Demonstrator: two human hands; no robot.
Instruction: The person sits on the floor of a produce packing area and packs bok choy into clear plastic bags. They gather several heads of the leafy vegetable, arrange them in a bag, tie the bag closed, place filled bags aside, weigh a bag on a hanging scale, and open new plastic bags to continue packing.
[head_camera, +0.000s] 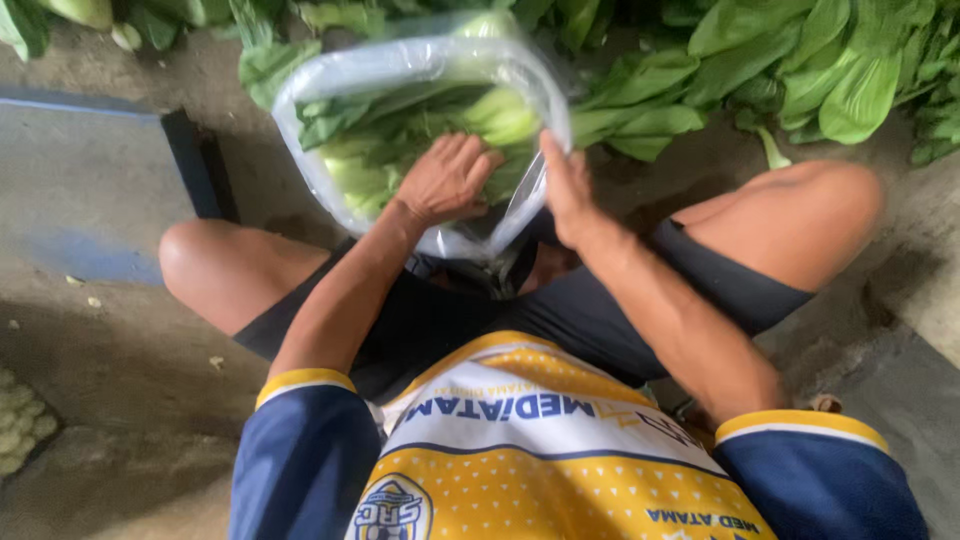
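Head view, looking straight down over a yellow and blue shirt and dark shorts, knees spread to either side above a concrete floor. Between the knees, a clear plastic bag, mouth held wide and facing up, packed with leafy greens, pale stalks and green blades pressed together inside. Left hand reaching into the bag's mouth, palm down, fingers spread and curled over the greens inside, pressing on them; hard to tell whether actually gripping any stalk. Right hand at the bag's right rim, fingers straight and close together, edge of the hand against the plastic, thumb side hidden, so hard to tell whether pinching the rim or only bracing it. Beyond the bag, a loose heap of greens lying on the floor along the top of the picture. At left, a grey-blue slab with a dark edge, just beside the left knee.
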